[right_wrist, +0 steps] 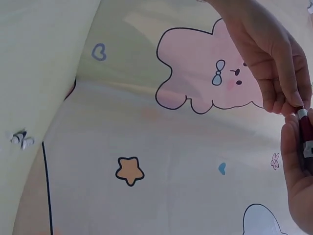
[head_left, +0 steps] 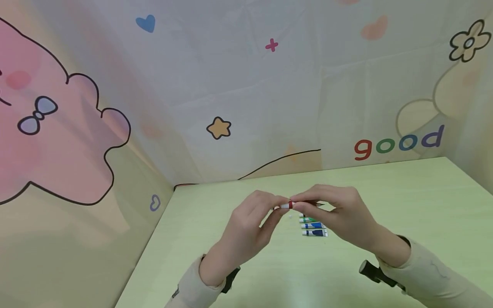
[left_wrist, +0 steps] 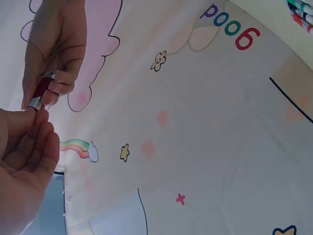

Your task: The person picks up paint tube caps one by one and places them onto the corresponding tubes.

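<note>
Between my two hands, raised over the table, is a small paint tube [head_left: 290, 205] with a white end and a dark red body. My left hand [head_left: 249, 222] pinches its white end, where a dark tip shows at the fingertips in the right wrist view. The dark red body [right_wrist: 306, 126] lies in the fingers of my right hand [head_left: 343, 212], which grips it from the other side. Both sets of fingertips nearly meet around the tube. Below the right hand, several paint tubes [head_left: 313, 226], with green and blue labels among them, lie in a row, partly hidden by that hand.
The pale green table [head_left: 404, 201] runs back to a printed cloth wall [head_left: 246, 85]. A tiny white bit [head_left: 290, 216] lies on the table just left of the row of tubes. Another cloth panel [head_left: 77, 239] borders the table's left edge.
</note>
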Motion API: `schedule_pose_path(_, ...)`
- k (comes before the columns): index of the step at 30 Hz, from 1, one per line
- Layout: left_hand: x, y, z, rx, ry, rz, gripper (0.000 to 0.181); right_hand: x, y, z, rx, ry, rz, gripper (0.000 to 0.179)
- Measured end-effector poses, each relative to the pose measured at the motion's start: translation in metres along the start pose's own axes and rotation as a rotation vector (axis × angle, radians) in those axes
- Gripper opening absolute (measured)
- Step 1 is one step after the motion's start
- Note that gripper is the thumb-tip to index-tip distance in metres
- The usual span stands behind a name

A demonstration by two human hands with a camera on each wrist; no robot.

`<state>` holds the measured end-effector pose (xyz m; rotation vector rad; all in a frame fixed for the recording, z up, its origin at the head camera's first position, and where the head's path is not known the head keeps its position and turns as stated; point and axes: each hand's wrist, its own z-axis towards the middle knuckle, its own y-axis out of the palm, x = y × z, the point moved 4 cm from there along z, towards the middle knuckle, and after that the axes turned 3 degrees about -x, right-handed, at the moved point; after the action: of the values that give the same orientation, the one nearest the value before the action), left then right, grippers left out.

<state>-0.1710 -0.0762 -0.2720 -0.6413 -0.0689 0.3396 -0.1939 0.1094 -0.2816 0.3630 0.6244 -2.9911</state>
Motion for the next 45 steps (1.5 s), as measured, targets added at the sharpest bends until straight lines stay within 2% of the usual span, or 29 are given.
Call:
schedule_pose_path(2,0.004,-0.001,0.002,0.012,0.079,0.063,0.014,0.002,-0.001,-0.002,-0.023,0.086,0.080,0.012)
schedule_pose_path(3,0.005,-0.001,0.002,0.013,0.097,0.075,0.014,0.002,-0.001,-0.003,-0.030,0.119,0.112,0.014)
schedule_pose_path(4,0.006,-0.002,0.003,0.013,0.102,0.074,0.015,0.003,-0.001,-0.004,-0.033,0.142,0.133,0.017)
schedule_pose_path(6,0.005,-0.002,0.003,0.009,0.074,0.037,0.016,0.003,-0.002,-0.004,-0.034,0.154,0.148,0.020)
schedule_pose_path(9,0.000,-0.003,0.001,-0.004,-0.049,-0.093,0.020,0.000,-0.002,0.000,-0.021,0.064,0.050,0.012)
schedule_pose_path(12,-0.005,-0.002,-0.002,-0.041,-0.220,-0.252,0.023,-0.006,-0.001,0.004,0.014,-0.102,-0.154,0.021)
schedule_pose_path(14,-0.008,-0.002,-0.004,-0.074,-0.328,-0.323,0.020,-0.011,0.001,0.006,0.048,-0.200,-0.260,0.028)
schedule_pose_path(17,-0.010,-0.001,-0.005,-0.111,-0.441,-0.367,0.014,-0.015,0.003,0.009,0.083,-0.288,-0.312,0.030)
schedule_pose_path(20,-0.011,0.000,-0.006,-0.119,-0.487,-0.366,0.014,-0.017,0.005,0.012,0.098,-0.317,-0.307,0.029)
schedule_pose_path(23,-0.010,0.001,-0.006,-0.107,-0.460,-0.326,0.012,-0.017,0.006,0.012,0.100,-0.311,-0.311,0.029)
schedule_pose_path(26,-0.007,0.002,-0.005,-0.082,-0.357,-0.227,0.011,-0.014,0.006,0.009,0.083,-0.264,-0.316,0.027)
schedule_pose_path(30,-0.003,0.003,-0.005,-0.029,-0.198,-0.074,0.011,-0.008,0.005,0.005,0.049,-0.161,-0.276,0.026)
schedule_pose_path(33,-0.002,0.005,-0.005,-0.005,-0.138,0.005,0.015,-0.001,0.003,0.003,0.027,-0.084,-0.209,0.027)
schedule_pose_path(36,-0.002,0.005,-0.006,-0.001,-0.123,0.044,0.018,0.004,0.003,0.002,0.011,-0.026,-0.140,0.028)
schedule_pose_path(39,-0.004,0.005,-0.006,-0.005,-0.132,0.024,0.012,0.007,0.002,0.000,0.013,-0.011,-0.113,0.028)
schedule_pose_path(42,-0.008,0.003,-0.008,-0.004,-0.179,-0.054,0.007,0.009,-0.002,-0.004,0.024,-0.023,-0.142,0.033)
schedule_pose_path(45,-0.015,0.000,-0.010,-0.003,-0.254,-0.141,0.007,0.012,-0.007,-0.008,0.031,-0.009,-0.156,0.036)
